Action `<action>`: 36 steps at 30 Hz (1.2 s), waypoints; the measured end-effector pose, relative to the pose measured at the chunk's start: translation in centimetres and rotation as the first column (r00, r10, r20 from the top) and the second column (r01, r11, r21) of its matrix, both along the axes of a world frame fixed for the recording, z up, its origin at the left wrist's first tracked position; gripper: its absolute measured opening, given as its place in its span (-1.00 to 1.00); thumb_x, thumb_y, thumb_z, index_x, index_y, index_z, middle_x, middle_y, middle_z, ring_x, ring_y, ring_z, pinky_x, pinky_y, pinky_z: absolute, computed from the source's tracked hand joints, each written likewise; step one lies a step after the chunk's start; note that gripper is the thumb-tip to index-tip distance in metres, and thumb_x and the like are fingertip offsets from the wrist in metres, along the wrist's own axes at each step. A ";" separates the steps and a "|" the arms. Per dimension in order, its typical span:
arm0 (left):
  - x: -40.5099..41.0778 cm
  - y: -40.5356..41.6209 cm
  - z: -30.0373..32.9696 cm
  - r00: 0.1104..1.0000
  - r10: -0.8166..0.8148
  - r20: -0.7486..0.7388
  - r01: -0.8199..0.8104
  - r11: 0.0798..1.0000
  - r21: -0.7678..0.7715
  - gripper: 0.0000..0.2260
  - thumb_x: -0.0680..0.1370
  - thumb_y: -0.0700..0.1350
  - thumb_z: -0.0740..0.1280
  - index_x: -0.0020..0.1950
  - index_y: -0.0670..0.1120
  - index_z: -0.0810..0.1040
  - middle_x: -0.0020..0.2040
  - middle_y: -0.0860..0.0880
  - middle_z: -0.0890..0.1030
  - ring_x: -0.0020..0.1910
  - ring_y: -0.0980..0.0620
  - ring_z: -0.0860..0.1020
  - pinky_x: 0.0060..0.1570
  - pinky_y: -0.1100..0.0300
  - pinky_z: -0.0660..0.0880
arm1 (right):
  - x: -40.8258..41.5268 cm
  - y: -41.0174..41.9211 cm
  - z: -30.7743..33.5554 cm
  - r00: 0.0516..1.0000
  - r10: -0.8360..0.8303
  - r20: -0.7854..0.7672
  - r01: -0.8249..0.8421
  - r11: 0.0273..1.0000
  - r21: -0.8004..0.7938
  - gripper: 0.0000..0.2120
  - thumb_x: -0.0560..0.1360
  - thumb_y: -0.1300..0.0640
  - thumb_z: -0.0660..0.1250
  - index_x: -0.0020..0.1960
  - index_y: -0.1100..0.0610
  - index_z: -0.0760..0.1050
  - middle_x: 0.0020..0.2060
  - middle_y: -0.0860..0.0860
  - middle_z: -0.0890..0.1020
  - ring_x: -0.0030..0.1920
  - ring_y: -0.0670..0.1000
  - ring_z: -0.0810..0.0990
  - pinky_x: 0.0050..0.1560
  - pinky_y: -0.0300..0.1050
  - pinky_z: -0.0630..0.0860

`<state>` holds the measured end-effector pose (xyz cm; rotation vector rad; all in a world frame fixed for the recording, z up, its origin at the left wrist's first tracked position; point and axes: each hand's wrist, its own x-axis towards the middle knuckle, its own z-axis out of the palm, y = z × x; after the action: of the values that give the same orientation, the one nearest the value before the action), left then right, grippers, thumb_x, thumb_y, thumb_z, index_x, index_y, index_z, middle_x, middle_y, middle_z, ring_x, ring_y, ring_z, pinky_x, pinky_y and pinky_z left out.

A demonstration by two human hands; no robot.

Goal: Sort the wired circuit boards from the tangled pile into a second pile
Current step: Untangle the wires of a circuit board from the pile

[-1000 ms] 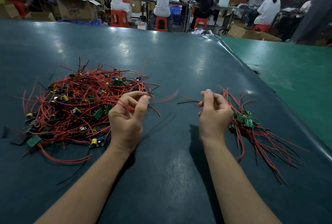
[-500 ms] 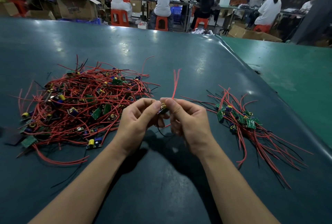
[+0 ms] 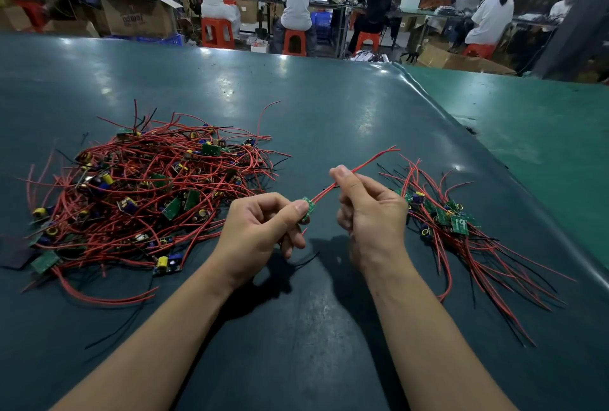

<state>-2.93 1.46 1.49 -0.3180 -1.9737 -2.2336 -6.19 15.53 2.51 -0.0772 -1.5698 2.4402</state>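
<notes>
A tangled pile of small green circuit boards with red and black wires lies on the left of the dark table. A smaller pile, its wires lying roughly side by side, sits on the right. Between them my left hand pinches one small green board by thumb and fingers. Its red wires run up and to the right. My right hand pinches those wires between thumb and forefinger, a little way from the board.
The dark green table ends at a raised edge on the right, with a lighter green surface beyond. A loose black wire trails near the front left. People sit on orange stools at benches far behind.
My right hand came from the right pile to meet the left at the centre. Both took hold of one board, and the right hand has since slid out along its red wires.
</notes>
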 end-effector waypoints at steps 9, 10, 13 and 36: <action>0.6 -0.1 0.0 0.997 -0.072 0.027 0.072 0.997 0.001 -0.73 0.44 -0.08 0.43 -0.31 -0.27 0.54 -0.56 -0.10 0.51 -0.68 0.10 0.37 -0.63 0.37 0.30 | -1.0 1.7 -0.1 0.985 -0.172 -0.010 0.170 0.980 -0.106 -0.70 0.56 0.23 0.35 -0.35 0.16 0.57 -0.42 -0.03 0.62 -0.59 -0.13 0.28 -0.59 -0.32 0.20; 0.5 -0.1 0.0 0.997 -0.072 0.028 0.072 0.997 0.002 -0.73 0.45 -0.10 0.47 -0.32 -0.26 0.55 -0.57 -0.11 0.50 -0.69 0.10 0.36 -0.63 0.38 0.29 | -1.0 1.6 -0.2 0.982 -0.187 -0.016 0.186 0.980 -0.075 -0.69 0.58 0.21 0.34 -0.34 0.16 0.58 -0.46 -0.04 0.57 -0.59 -0.12 0.27 -0.58 -0.32 0.20; 0.5 -0.3 -0.3 0.996 -0.072 0.048 0.070 0.997 0.033 -0.78 0.43 -0.11 0.40 -0.39 -0.17 0.57 -0.59 -0.12 0.49 -0.72 0.09 0.32 -0.64 0.39 0.27 | -1.0 1.6 -0.6 0.962 -0.262 -0.080 0.272 0.949 0.161 -0.69 0.60 0.13 0.32 -0.29 0.17 0.61 -0.49 -0.07 0.48 -0.53 -0.10 0.32 -0.46 -0.24 0.26; -0.3 -1.0 -0.6 0.996 -0.037 0.075 0.033 0.998 0.060 -0.74 0.37 0.01 0.45 -0.33 -0.18 0.59 -0.53 -0.13 0.53 -0.67 0.08 0.38 -0.62 0.36 0.31 | 0.4 0.0 -0.4 0.948 0.310 0.072 -0.313 0.949 0.030 -0.87 0.41 0.13 0.46 -0.17 0.20 0.64 -0.54 -0.03 0.36 -0.61 -0.12 0.20 -0.59 -0.33 0.18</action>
<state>-3.19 0.49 0.87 -0.2659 -1.9494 -2.3538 -5.76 15.52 2.10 0.1073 -1.7801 2.6623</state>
